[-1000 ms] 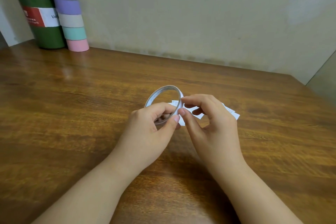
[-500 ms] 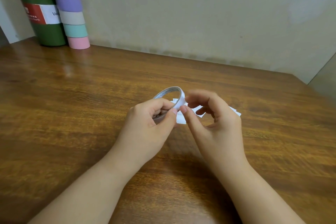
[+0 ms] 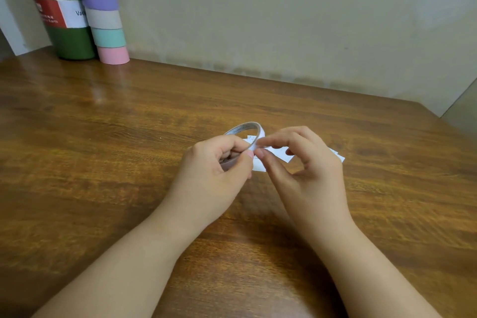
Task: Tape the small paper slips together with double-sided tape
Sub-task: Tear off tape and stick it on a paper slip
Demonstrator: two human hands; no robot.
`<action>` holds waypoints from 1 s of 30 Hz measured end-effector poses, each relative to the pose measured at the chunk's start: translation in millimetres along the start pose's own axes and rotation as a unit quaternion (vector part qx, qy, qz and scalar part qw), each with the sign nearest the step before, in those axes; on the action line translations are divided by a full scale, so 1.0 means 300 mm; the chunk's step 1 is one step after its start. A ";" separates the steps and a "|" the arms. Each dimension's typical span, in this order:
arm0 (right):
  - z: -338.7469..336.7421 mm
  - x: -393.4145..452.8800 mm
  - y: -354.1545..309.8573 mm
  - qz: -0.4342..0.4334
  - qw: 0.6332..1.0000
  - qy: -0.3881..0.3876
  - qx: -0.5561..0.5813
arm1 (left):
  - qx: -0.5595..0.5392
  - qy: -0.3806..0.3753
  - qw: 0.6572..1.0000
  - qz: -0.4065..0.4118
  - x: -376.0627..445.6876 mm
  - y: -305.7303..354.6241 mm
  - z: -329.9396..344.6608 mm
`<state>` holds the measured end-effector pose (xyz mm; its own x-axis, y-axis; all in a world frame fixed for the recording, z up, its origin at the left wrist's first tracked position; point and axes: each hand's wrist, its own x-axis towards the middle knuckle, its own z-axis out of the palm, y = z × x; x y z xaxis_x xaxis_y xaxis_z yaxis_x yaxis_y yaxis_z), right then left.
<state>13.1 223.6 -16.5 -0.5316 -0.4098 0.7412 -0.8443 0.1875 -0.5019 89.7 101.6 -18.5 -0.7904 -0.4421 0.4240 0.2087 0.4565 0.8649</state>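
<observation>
Tape roll (image 3: 245,129) at frame centre, left hand (image 3: 214,175) curled round it; right hand (image 3: 307,175) grip pinches its edge above paper slips (image 3: 278,153).

Perhaps a home: wooden desk (image 3: 129,137), flask (image 3: 62,8).

Table (image 3: 129,162) open; bottle (image 3: 64,20), tube (image 3: 105,15) far-left.

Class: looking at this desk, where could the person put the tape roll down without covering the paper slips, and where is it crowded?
Bare wood lies left of the left hand, reaching back toward the green bottle and striped tube, and right of the paper slips. It is crowded under the tape roll and right hand.
</observation>
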 end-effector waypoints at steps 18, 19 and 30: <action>-0.025 0.002 -0.026 0.073 0.982 -0.092 0.150 | 0.049 0.021 0.997 0.055 0.005 0.005 -0.013; -0.025 0.002 -0.028 0.072 0.980 -0.094 0.159 | 0.040 0.017 0.998 0.054 0.006 0.005 -0.015; -0.042 0.013 -0.025 0.029 0.977 -0.142 0.157 | -0.056 -0.031 0.998 0.020 0.005 0.008 -0.017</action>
<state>16.5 232.0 -4.3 -0.5000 -0.6454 0.5774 -0.7278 -0.0482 -0.6841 91.8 98.1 -14.5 -0.8136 -0.3753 0.4440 0.3009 0.3816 0.8740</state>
